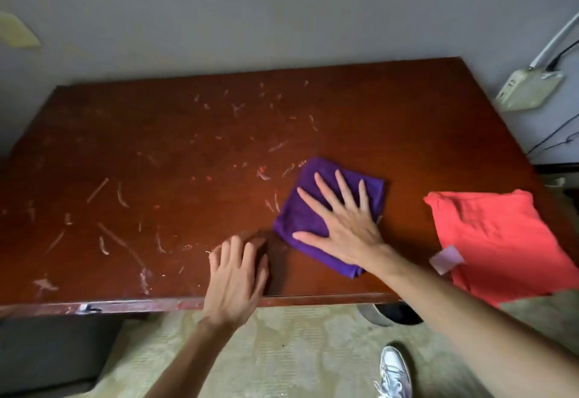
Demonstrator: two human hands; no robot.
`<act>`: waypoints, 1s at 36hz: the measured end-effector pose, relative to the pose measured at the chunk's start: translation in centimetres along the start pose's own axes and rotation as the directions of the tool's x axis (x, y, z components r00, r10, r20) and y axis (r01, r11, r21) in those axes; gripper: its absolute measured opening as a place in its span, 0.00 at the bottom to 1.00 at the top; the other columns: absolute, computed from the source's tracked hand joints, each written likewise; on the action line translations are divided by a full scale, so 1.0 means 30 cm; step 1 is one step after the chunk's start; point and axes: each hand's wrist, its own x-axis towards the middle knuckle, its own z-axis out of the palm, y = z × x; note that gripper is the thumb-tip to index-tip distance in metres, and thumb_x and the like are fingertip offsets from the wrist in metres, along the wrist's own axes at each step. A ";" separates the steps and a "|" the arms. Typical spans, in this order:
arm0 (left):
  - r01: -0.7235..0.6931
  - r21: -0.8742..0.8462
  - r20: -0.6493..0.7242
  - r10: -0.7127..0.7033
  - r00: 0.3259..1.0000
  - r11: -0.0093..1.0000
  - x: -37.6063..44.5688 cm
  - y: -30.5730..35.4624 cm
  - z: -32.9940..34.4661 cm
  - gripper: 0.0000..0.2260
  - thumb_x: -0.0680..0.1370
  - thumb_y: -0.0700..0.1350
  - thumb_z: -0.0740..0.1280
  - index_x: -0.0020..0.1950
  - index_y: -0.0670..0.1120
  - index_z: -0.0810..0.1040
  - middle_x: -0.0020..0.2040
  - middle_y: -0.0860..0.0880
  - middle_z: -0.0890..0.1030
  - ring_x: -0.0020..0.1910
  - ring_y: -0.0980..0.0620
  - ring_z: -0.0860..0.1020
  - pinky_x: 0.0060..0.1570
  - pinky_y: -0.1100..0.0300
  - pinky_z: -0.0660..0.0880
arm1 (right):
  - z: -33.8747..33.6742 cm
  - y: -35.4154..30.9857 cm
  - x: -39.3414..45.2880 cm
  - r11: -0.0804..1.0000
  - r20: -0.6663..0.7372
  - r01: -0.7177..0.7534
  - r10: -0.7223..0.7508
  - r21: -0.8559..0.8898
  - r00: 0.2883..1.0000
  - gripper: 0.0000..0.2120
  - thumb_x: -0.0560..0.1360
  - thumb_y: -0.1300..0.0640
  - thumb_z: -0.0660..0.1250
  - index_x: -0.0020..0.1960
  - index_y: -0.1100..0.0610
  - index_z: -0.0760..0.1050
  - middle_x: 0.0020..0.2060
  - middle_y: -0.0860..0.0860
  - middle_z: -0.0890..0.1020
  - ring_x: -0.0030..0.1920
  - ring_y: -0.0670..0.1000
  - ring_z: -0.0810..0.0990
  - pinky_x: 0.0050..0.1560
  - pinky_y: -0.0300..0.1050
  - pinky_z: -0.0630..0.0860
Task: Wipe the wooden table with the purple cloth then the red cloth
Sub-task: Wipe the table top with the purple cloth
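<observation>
A plain grey wall [282,6] stands at the far side, with a yellowish patch [17,32] at far left. At right, a pale outlet box [529,90] is fixed to the wall, with a conduit [554,40] and thin dark cables [551,137]. The near floor [297,350] is pale greenish and dimly lit.

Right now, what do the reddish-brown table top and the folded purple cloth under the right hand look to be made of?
Reddish-brown table top: likely wood or wood veneer with a glossy varnish; it shows sheen, pale scratches and a chipped front edge. Folded purple cloth: soft woven fabric, possibly microfibre, matte and creased, lying flat under the right hand.
</observation>
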 end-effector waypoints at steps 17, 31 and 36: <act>0.209 -0.077 0.143 -0.197 0.970 0.975 0.067 -0.104 0.001 0.22 0.81 0.55 0.55 0.72 0.49 0.71 0.68 0.50 0.72 0.63 0.48 0.72 0.60 0.50 0.64 | -0.016 -0.009 0.440 0.994 0.016 -0.099 0.098 0.055 0.995 0.41 0.72 0.18 0.47 0.81 0.31 0.47 0.84 0.44 0.48 0.84 0.56 0.42 0.78 0.70 0.42; 0.214 -0.099 0.131 -0.200 0.971 0.972 0.073 -0.123 0.030 0.23 0.76 0.55 0.59 0.70 0.52 0.76 0.69 0.51 0.75 0.66 0.52 0.75 0.58 0.47 0.68 | -0.105 0.257 1.113 0.955 0.082 -0.279 0.272 0.096 0.959 0.43 0.71 0.17 0.46 0.82 0.33 0.48 0.84 0.46 0.46 0.83 0.57 0.40 0.78 0.71 0.38; 0.216 -0.075 0.096 -0.208 0.973 0.974 0.075 -0.119 0.036 0.24 0.75 0.55 0.60 0.70 0.53 0.77 0.69 0.53 0.77 0.67 0.55 0.73 0.58 0.47 0.67 | -0.107 0.278 1.168 0.959 0.083 -0.268 0.261 0.088 0.962 0.44 0.71 0.17 0.45 0.82 0.34 0.46 0.84 0.47 0.45 0.83 0.58 0.40 0.78 0.72 0.37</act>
